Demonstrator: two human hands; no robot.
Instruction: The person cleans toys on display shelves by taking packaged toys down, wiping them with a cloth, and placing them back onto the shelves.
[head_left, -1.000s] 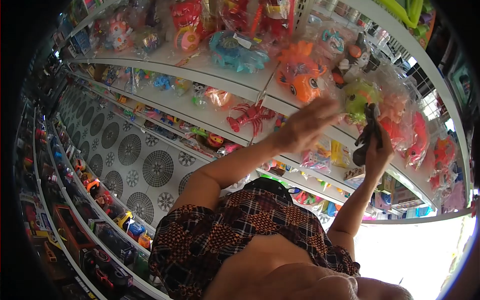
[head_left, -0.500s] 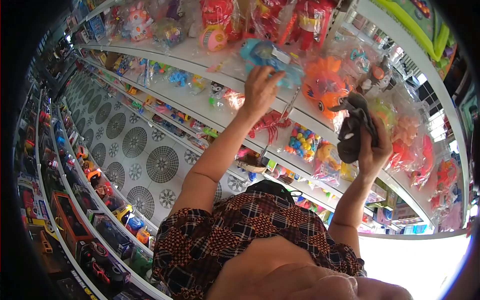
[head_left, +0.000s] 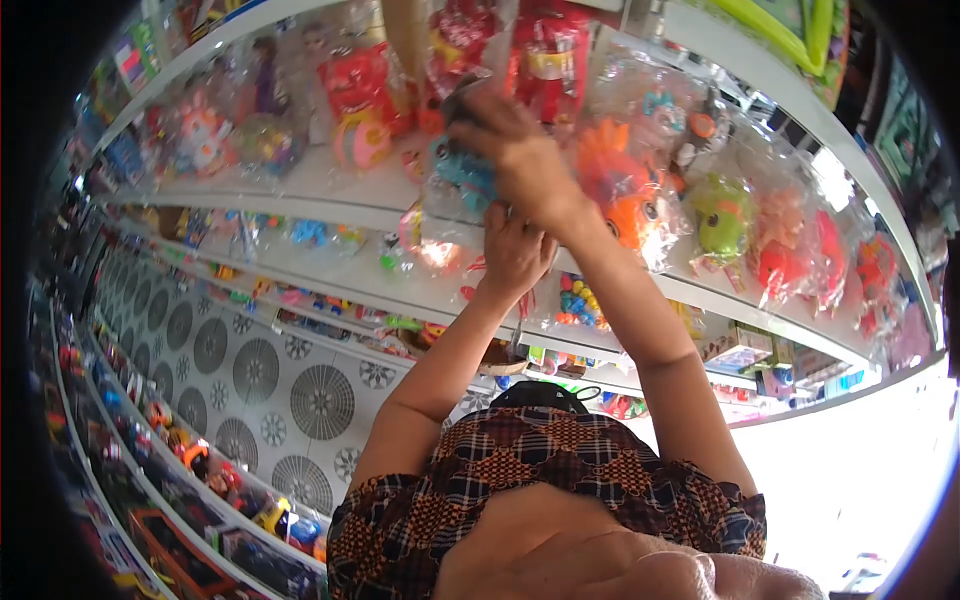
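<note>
My left hand (head_left: 513,250) grips the lower end of a blue toy (head_left: 462,180) in clear plastic, at the front of the upper shelf (head_left: 340,205). Above it, my right hand (head_left: 525,160) is closed on a dark cloth (head_left: 470,100) and blurred by motion. The cloth lies over the top part of the blue toy's bag. My right forearm reaches in from the right, and the hands nearly touch. Just right of them sits an orange fish toy (head_left: 630,190) in plastic.
Bagged toys line the upper shelf, among them a pink-striped toy (head_left: 362,140) and a green toy (head_left: 722,220). Lower shelves hold small toys, including colored balls (head_left: 580,303). Another shelf row (head_left: 200,450) curves along the left, beyond the patterned floor (head_left: 250,370).
The hand with the cloth has swung from the right over to the blue toy. The other hand stays at that toy, which now stands more upright. The view has shifted.
</note>
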